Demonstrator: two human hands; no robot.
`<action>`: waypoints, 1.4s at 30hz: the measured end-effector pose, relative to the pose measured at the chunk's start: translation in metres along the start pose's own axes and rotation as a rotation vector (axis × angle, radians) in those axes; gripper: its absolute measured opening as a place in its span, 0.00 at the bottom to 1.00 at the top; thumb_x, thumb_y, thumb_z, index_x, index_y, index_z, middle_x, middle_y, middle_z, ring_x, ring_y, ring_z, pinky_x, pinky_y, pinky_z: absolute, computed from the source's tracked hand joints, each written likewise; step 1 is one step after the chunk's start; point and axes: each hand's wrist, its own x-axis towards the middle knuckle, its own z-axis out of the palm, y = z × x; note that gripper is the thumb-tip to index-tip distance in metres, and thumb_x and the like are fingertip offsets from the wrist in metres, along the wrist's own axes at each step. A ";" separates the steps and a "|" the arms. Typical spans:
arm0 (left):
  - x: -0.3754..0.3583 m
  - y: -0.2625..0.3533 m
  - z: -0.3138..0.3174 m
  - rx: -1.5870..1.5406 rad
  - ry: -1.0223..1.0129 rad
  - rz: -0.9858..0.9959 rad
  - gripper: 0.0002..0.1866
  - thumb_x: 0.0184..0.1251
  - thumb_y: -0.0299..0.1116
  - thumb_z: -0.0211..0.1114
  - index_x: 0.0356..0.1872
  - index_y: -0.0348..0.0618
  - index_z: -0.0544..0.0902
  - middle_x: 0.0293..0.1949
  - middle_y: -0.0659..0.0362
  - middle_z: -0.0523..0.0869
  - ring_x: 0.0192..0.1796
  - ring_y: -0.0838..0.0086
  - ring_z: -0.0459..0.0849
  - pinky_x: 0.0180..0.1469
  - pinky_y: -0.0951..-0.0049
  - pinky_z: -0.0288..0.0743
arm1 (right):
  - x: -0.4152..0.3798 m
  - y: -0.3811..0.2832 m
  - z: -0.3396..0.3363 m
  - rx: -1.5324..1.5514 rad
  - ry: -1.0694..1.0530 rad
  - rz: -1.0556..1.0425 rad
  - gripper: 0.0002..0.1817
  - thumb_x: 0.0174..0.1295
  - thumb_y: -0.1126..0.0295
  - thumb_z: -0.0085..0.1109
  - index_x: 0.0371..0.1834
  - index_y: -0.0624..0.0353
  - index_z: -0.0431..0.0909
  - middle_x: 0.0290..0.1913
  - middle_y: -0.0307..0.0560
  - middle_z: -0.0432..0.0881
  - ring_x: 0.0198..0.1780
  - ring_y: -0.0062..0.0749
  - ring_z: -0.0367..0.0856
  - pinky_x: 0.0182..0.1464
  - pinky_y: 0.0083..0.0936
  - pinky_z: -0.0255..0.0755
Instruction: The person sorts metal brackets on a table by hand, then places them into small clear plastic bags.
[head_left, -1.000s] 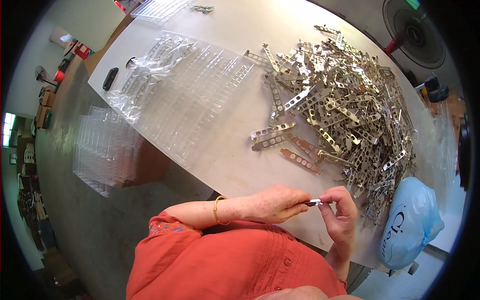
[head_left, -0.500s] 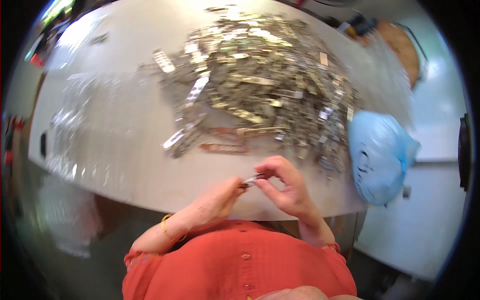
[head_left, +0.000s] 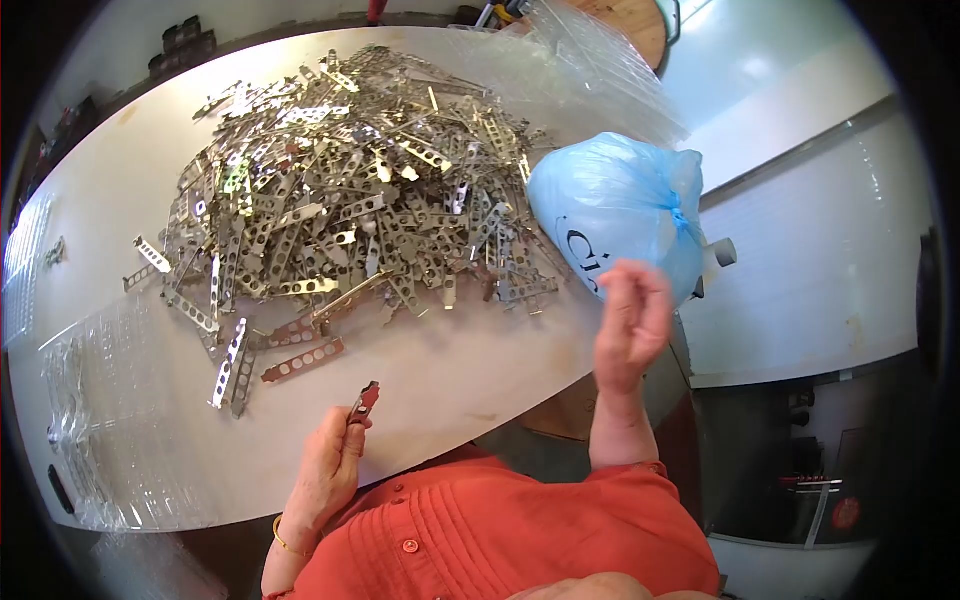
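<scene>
My left hand (head_left: 332,455) is closed around the lower end of a perforated metal bracket (head_left: 366,399), whose notched end points up and away above the table's front part. Out to the right, my right hand (head_left: 632,325) is raised in front of a tied blue plastic bag (head_left: 610,190). Its fingers are bent and smeared by motion, so whether anything is between them does not show. Beyond both hands spreads a large heap of similar metal brackets (head_left: 330,205). Two reddish brackets (head_left: 303,361) and a few silver ones (head_left: 229,362) lie at its near edge.
Clear plastic trays (head_left: 110,420) lie on the left of the white table (head_left: 420,350), with a small black object (head_left: 60,488) at the edge. More clear plastic (head_left: 590,70) lies at the back right. A round wooden top (head_left: 630,25) stands beyond.
My hands, close together before, are now apart: the left keeps the bracket, the right has swung out toward the blue bag. The view has turned to the right.
</scene>
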 end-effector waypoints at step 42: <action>-0.003 -0.011 0.006 -0.044 -0.029 -0.044 0.07 0.81 0.30 0.53 0.45 0.37 0.76 0.25 0.58 0.77 0.28 0.73 0.76 0.34 0.71 0.71 | 0.111 0.076 -0.021 -0.605 -0.107 -0.002 0.03 0.58 0.79 0.57 0.33 0.66 0.74 0.36 0.60 0.84 0.41 0.58 0.84 0.42 0.46 0.75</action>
